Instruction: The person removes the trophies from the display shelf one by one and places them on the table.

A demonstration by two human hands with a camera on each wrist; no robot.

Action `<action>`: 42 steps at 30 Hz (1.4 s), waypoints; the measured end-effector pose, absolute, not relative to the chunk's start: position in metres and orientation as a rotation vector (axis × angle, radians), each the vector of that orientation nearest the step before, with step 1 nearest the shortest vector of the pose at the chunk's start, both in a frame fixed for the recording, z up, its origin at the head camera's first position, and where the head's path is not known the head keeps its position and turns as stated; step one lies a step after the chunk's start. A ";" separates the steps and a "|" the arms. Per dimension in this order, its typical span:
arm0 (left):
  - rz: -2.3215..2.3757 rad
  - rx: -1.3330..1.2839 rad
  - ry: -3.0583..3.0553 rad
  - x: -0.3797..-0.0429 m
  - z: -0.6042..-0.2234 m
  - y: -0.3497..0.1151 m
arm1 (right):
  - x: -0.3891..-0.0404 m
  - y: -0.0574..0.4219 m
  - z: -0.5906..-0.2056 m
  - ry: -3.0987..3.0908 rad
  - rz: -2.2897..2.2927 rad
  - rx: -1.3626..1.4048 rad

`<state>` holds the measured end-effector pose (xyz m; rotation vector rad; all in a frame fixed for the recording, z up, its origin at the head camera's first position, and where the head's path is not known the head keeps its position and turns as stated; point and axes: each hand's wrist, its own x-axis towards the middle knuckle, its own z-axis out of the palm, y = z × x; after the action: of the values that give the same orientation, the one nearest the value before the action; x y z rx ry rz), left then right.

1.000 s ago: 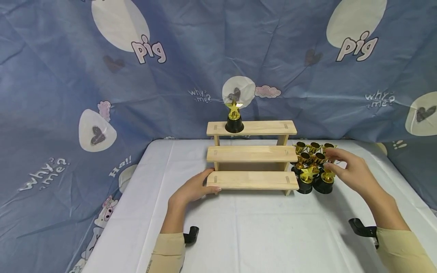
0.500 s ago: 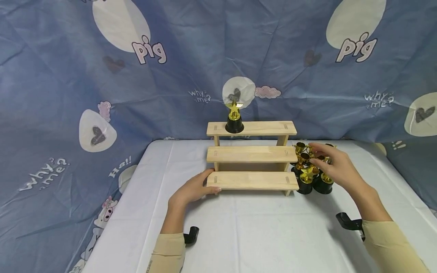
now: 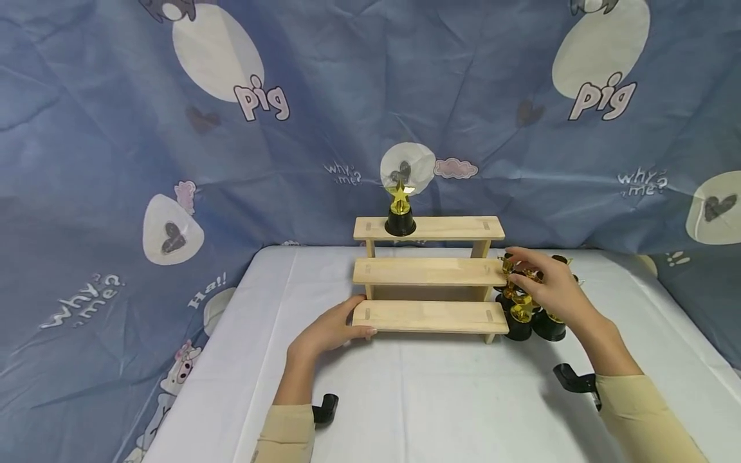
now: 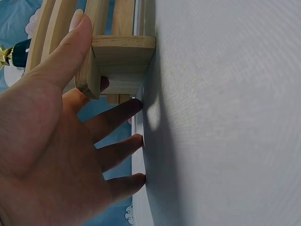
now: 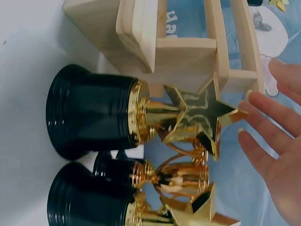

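Observation:
A three-step wooden display stand [image 3: 431, 315] stands on the white-covered table. My left hand [image 3: 327, 331] pinches the left end of its lowest step between thumb and index finger; the other fingers [image 4: 117, 155] spread down to the cloth. On the left of the top step is a gold star trophy [image 3: 400, 222] with a black base. Several more trophies cluster at the stand's right side. My right hand [image 3: 552, 289] hovers over them, fingers loosely bent and holding nothing. In the right wrist view, its fingertips are near the tip of a star trophy [image 5: 94, 113].
A gold cup trophy [image 5: 188, 176] and a second star trophy [image 5: 87, 197] stand close beside the nearer one. Behind the table hangs a blue printed cloth [image 3: 324, 96]. My right hand partly hides the cluster in the head view.
My right hand has moved left over the trophies, toward the stand's right side. The left hand keeps its hold on the lowest step. The head view has tilted slightly up.

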<state>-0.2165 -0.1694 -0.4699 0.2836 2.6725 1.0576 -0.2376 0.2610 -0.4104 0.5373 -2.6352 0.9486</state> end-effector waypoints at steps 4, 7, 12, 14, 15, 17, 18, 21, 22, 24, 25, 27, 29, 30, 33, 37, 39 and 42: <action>1.053 0.278 2.671 -0.216 -0.472 -0.169 | -0.240 0.254 -0.411 -2.626 1.001 0.544; 1.051 0.277 2.674 -0.216 -0.473 -0.170 | -0.243 0.248 -0.410 -2.623 1.013 0.563; 1.055 0.283 2.676 -0.217 -0.472 -0.170 | -0.248 0.236 -0.402 -2.586 0.974 0.600; 1.055 0.282 2.676 -0.217 -0.472 -0.170 | -0.250 0.232 -0.398 -2.585 0.985 0.604; 1.054 0.282 2.674 -0.217 -0.472 -0.169 | -0.251 0.231 -0.396 -2.587 0.989 0.609; 1.051 0.282 2.672 -0.216 -0.471 -0.169 | -0.252 0.228 -0.393 -2.590 0.995 0.611; 1.049 0.280 2.673 -0.216 -0.471 -0.169 | -0.253 0.226 -0.392 -2.589 0.997 0.617; 1.048 0.282 2.674 -0.216 -0.472 -0.169 | -0.255 0.222 -0.388 -2.578 0.983 0.641; 1.047 0.283 2.676 -0.216 -0.472 -0.169 | -0.256 0.220 -0.387 -2.575 0.979 0.647; 1.054 0.279 2.677 -0.216 -0.472 -0.169 | -0.257 0.217 -0.385 -2.570 0.986 0.664; 1.056 0.278 2.676 -0.216 -0.472 -0.170 | -0.258 0.215 -0.384 -2.564 0.992 0.672; 1.058 0.275 2.676 -0.216 -0.472 -0.170 | -0.260 0.211 -0.382 -2.546 1.008 0.694; 1.056 0.270 2.677 -0.217 -0.473 -0.170 | -0.261 0.207 -0.381 -2.530 1.009 0.711; 1.052 0.271 2.680 -0.217 -0.474 -0.171 | -0.262 0.205 -0.380 -2.519 1.002 0.723; 1.047 0.271 2.686 -0.217 -0.474 -0.172 | -0.266 0.199 -0.378 -2.503 0.980 0.733; 1.048 0.271 2.688 -0.217 -0.474 -0.172 | -0.271 0.191 -0.374 -2.519 0.973 0.727; 1.050 0.277 2.686 -0.216 -0.474 -0.172 | -0.273 0.188 -0.372 -2.536 0.981 0.719; 1.053 0.282 2.685 -0.216 -0.473 -0.171 | -0.275 0.185 -0.369 -2.559 1.001 0.706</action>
<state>-0.2159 -0.1709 -0.4730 0.2818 2.6848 1.0531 -0.2753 0.1847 -0.3687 0.7056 -2.5593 1.0008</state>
